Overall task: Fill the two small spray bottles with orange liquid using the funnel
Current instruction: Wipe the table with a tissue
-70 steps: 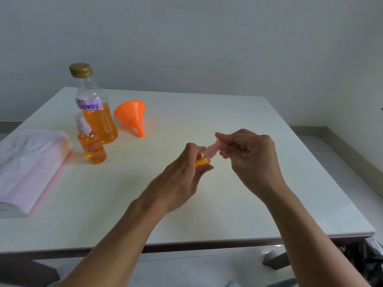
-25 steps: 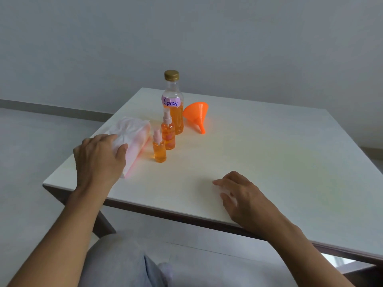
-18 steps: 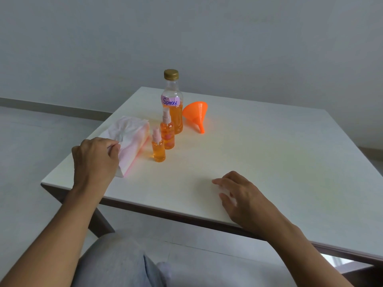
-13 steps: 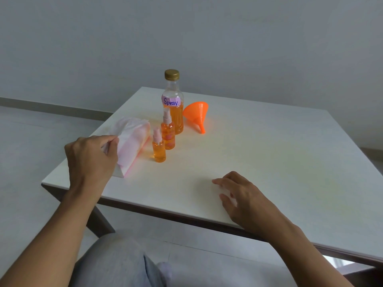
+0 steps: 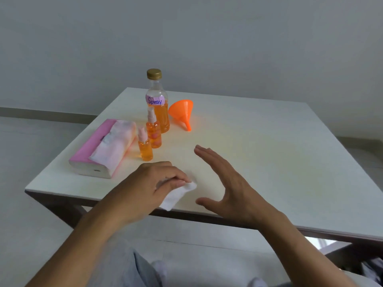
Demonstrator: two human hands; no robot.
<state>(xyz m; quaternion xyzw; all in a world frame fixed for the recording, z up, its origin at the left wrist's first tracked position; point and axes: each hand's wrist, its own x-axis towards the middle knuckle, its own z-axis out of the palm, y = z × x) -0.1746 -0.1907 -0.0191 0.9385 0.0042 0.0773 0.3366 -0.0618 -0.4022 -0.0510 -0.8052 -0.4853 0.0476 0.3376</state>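
The left hand has come off the pink tissue pack and now presses a folded white tissue onto the white tabletop near the front edge, fingers curled over it. The pack's top has fewer loose sheets bunched up. The right hand, flat on the table a moment ago, is now lifted, palm turned inward, fingers spread.

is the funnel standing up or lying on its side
On its side: the funnel rests on the table, spout pointing toward the camera.
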